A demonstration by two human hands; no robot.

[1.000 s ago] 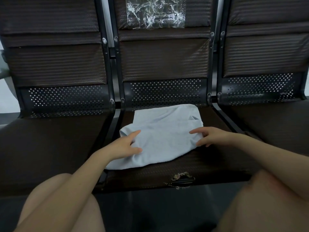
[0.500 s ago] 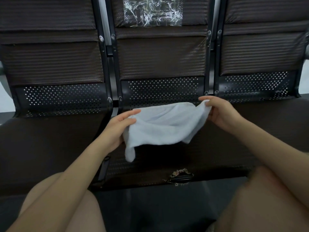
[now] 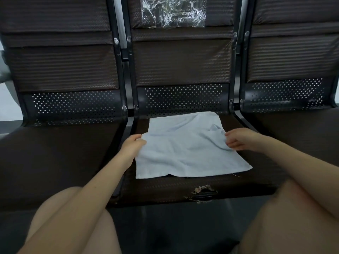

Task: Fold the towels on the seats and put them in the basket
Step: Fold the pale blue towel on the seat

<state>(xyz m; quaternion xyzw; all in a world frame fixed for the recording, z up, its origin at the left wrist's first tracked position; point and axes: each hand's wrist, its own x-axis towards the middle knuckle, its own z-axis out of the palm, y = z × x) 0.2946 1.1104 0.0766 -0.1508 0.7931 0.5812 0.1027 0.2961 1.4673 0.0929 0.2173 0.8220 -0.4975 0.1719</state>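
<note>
Towel point(image 3: 185, 149): pale blue, spread flat on the middle seat point(image 3: 253, 178), centre of frame. Far edge lies near the perforated back panel point(image 3: 183, 99); near edge stops short of the seat's front lip. A wrinkle sits at its upper right, and a loose thread trails off the lower right corner.

Left hand point(image 3: 133, 146): at the towel's left edge, fingers curled, pinching the cloth near its upper left corner.

Right hand point(image 3: 242, 139): at the towel's right edge, fingers bent and gripping a raised fold of cloth.

Both of my forearms reach in from the lower corners of the frame, knees below them.

Seats either side, left point(image 3: 55, 158) and right point(image 3: 302, 131), are dark and woven. Torn patch point(image 3: 200, 192) on the middle seat's front lip, lower centre. Crinkled clear plastic point(image 3: 173, 12) on the middle backrest, top centre.
</note>
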